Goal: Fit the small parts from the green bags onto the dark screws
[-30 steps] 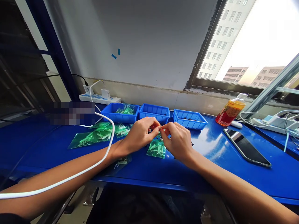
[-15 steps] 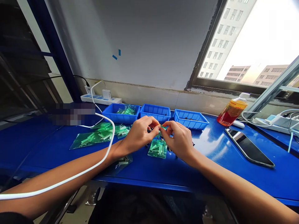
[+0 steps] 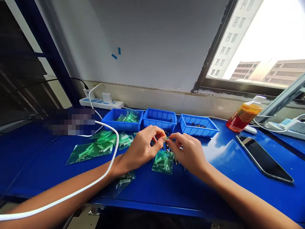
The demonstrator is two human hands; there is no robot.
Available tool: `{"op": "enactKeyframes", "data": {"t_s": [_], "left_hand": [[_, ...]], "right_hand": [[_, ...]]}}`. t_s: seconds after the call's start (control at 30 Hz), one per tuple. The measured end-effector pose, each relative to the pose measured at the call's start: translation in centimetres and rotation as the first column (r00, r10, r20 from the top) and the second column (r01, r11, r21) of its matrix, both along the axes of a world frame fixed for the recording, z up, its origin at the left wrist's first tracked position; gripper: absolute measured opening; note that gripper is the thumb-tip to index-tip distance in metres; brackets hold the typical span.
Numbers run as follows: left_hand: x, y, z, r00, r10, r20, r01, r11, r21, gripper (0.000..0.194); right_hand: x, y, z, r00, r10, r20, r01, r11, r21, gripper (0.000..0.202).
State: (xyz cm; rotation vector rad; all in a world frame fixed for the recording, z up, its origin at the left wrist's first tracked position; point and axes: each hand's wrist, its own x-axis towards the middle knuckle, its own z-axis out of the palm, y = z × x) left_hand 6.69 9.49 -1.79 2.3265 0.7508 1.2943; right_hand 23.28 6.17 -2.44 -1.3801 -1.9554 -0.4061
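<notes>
My left hand (image 3: 147, 144) and my right hand (image 3: 187, 148) meet above the blue table, fingertips pinched close together. Between them is the top of a small green plastic bag (image 3: 163, 161), which hangs or lies below the fingers with pale pieces inside. Small dark parts (image 3: 176, 160) lie behind and under my right hand, partly hidden. More green bags (image 3: 97, 147) with pale sticks are spread to the left of my left hand. A clear bag (image 3: 125, 180) sits partly under my left forearm.
Behind the hands stand a left blue bin (image 3: 109, 122) with green bags, a middle bin (image 3: 159, 123) and a right bin (image 3: 202, 131) with dark parts. A bottle (image 3: 244, 114), a phone (image 3: 264, 159) and a power strip (image 3: 100, 103) are around. A white cable (image 3: 116, 146) crosses my left forearm.
The view has shifted, so the table things appear lower and more spread out. Both hands remain together at the bag's top, with the fingertips slightly farther apart.
</notes>
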Motion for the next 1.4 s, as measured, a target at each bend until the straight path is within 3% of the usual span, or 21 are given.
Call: {"op": "enactKeyframes", "data": {"t_s": [0.2, 0.3, 0.37, 0.43, 0.5, 0.53, 0.6, 0.7, 0.8, 0.87, 0.93, 1.0, 1.07, 1.17, 1.27, 1.4], "left_hand": [[0.2, -0.2, -0.3, 0.999, -0.033, -0.004, 0.033, 0.999, -0.023, 0.010], [0.2, 0.0, -0.2, 1.000, -0.025, -0.005, 0.025, 1.000, 0.016, 0.009], [0.1, 0.2, -0.1, 0.997, -0.065, -0.041, 0.069, 0.990, 0.120, 0.009], [0.0, 0.2, 0.0, 0.987, -0.105, -0.122, 0.136, 0.951, 0.277, 0.014], [0.0, 0.0, -0.1, 0.972, -0.088, -0.219, 0.172, 0.898, 0.405, 0.018], [0.0, -0.1, -0.1, 0.965, -0.064, -0.255, 0.176, 0.878, 0.445, 0.020], [0.0, -0.3, -0.1, 0.955, -0.030, -0.295, 0.173, 0.864, 0.473, 0.018], [-0.3, 0.0, 0.2, 0.977, -0.012, -0.212, 0.092, 0.924, 0.371, 0.009], [-0.9, 0.9, 1.2, 0.999, 0.054, -0.005, -0.053, 0.993, 0.107, 0.032], [-1.6, 1.5, 2.1, 0.998, 0.040, 0.039, -0.036, 0.996, -0.084, 0.032], [-2.6, 2.3, 2.9, 1.000, -0.016, -0.010, 0.013, 0.983, -0.183, 0.014], [-3.9, 3.4, 3.6, 0.998, 0.015, -0.068, -0.022, 0.995, -0.101, 0.013], [-5.6, 5.0, 3.9, 0.989, 0.117, -0.090, -0.106, 0.987, 0.118, 0.013], [-8.1, 7.6, 3.4, 0.953, 0.295, -0.069, -0.252, 0.898, 0.359, 0.015], [-9.4, 9.4, 2.2, 0.916, 0.389, -0.096, -0.325, 0.862, 0.390, 0.018], [-9.3, 10.2, 1.2, 0.907, 0.379, -0.186, -0.317, 0.903, 0.291, 0.023]], "right_hand": [[0.2, -0.5, 0.3, 0.999, 0.040, -0.029, -0.041, 0.998, -0.046, 0.030], [0.1, -0.9, 0.7, 0.975, 0.014, -0.224, -0.041, 0.992, -0.116, 0.022], [0.0, -1.0, 1.0, 0.888, -0.032, -0.459, -0.105, 0.957, -0.269, 0.033], [-0.1, -1.0, 1.3, 0.718, -0.086, -0.691, -0.286, 0.868, -0.406, 0.038], [-0.3, -1.0, 1.5, 0.540, -0.138, -0.830, -0.436, 0.798, -0.416, 0.037], [-0.4, -0.9, 1.6, 0.475, -0.140, -0.868, -0.464, 0.799, -0.383, 0.034], [-0.7, -0.7, 1.7, 0.421, -0.093, -0.902, -0.441, 0.848, -0.293, 0.031], [-1.2, -0.4, 2.2, 0.474, 0.044, -0.879, -0.350, 0.926, -0.142, 0.029], [-2.0, 0.0, 3.0, 0.647, 0.153, -0.747, -0.261, 0.965, -0.028, 0.019], [-2.7, 0.3, 3.5, 0.754, 0.204, -0.625, -0.231, 0.972, 0.039, 0.012], [-3.6, 0.8, 3.7, 0.812, 0.244, -0.530, -0.229, 0.969, 0.096, 0.012], [-4.2, 1.4, 3.5, 0.843, 0.272, -0.465, -0.226, 0.962, 0.152, 0.013], [-4.3, 2.1, 3.1, 0.868, 0.277, -0.412, -0.213, 0.957, 0.195, 0.013], [-3.6, 2.8, 2.6, 0.897, 0.239, -0.371, -0.179, 0.965, 0.190, 0.012], [-2.5, 3.2, 2.4, 0.902, 0.174, -0.396, -0.124, 0.981, 0.149, 0.011], [-2.0, 3.0, 2.3, 0.906, 0.150, -0.395, -0.112, 0.987, 0.117, 0.011]]}}
